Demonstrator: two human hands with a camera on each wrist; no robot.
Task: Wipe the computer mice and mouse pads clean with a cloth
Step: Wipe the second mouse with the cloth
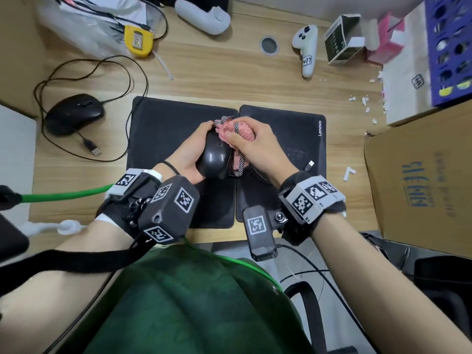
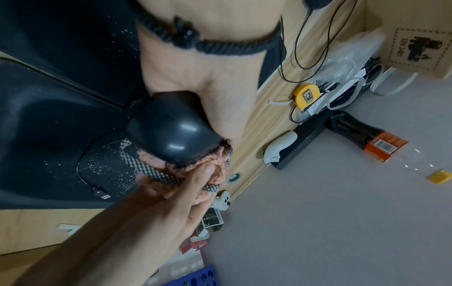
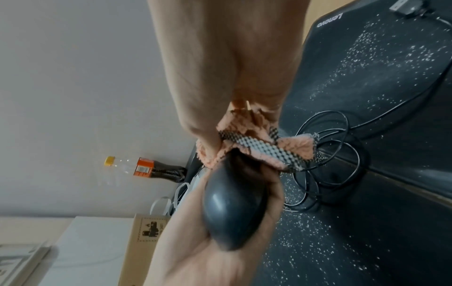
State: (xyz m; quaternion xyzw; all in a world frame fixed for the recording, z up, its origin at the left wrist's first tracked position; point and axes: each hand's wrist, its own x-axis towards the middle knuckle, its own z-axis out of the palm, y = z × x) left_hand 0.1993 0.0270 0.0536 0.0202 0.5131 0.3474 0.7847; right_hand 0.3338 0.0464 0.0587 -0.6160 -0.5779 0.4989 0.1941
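A yellow tape measure [image 1: 138, 42] and white controller [image 1: 306, 49] lie on the desk [image 1: 229, 80].

Head view steeply down over desk [image 1: 229, 80], wrist views close along each hand, sharing the held mouse [image 1: 214, 157]

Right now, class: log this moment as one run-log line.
left hand: holds black mouse | right hand: rubs pink cloth on it | Lenovo pad: specks remain | second mouse: on desk, untouched

Dark green top [image 1: 204, 302], tag-marked black wrist cameras [image 1: 168, 205], perhaps strapped.
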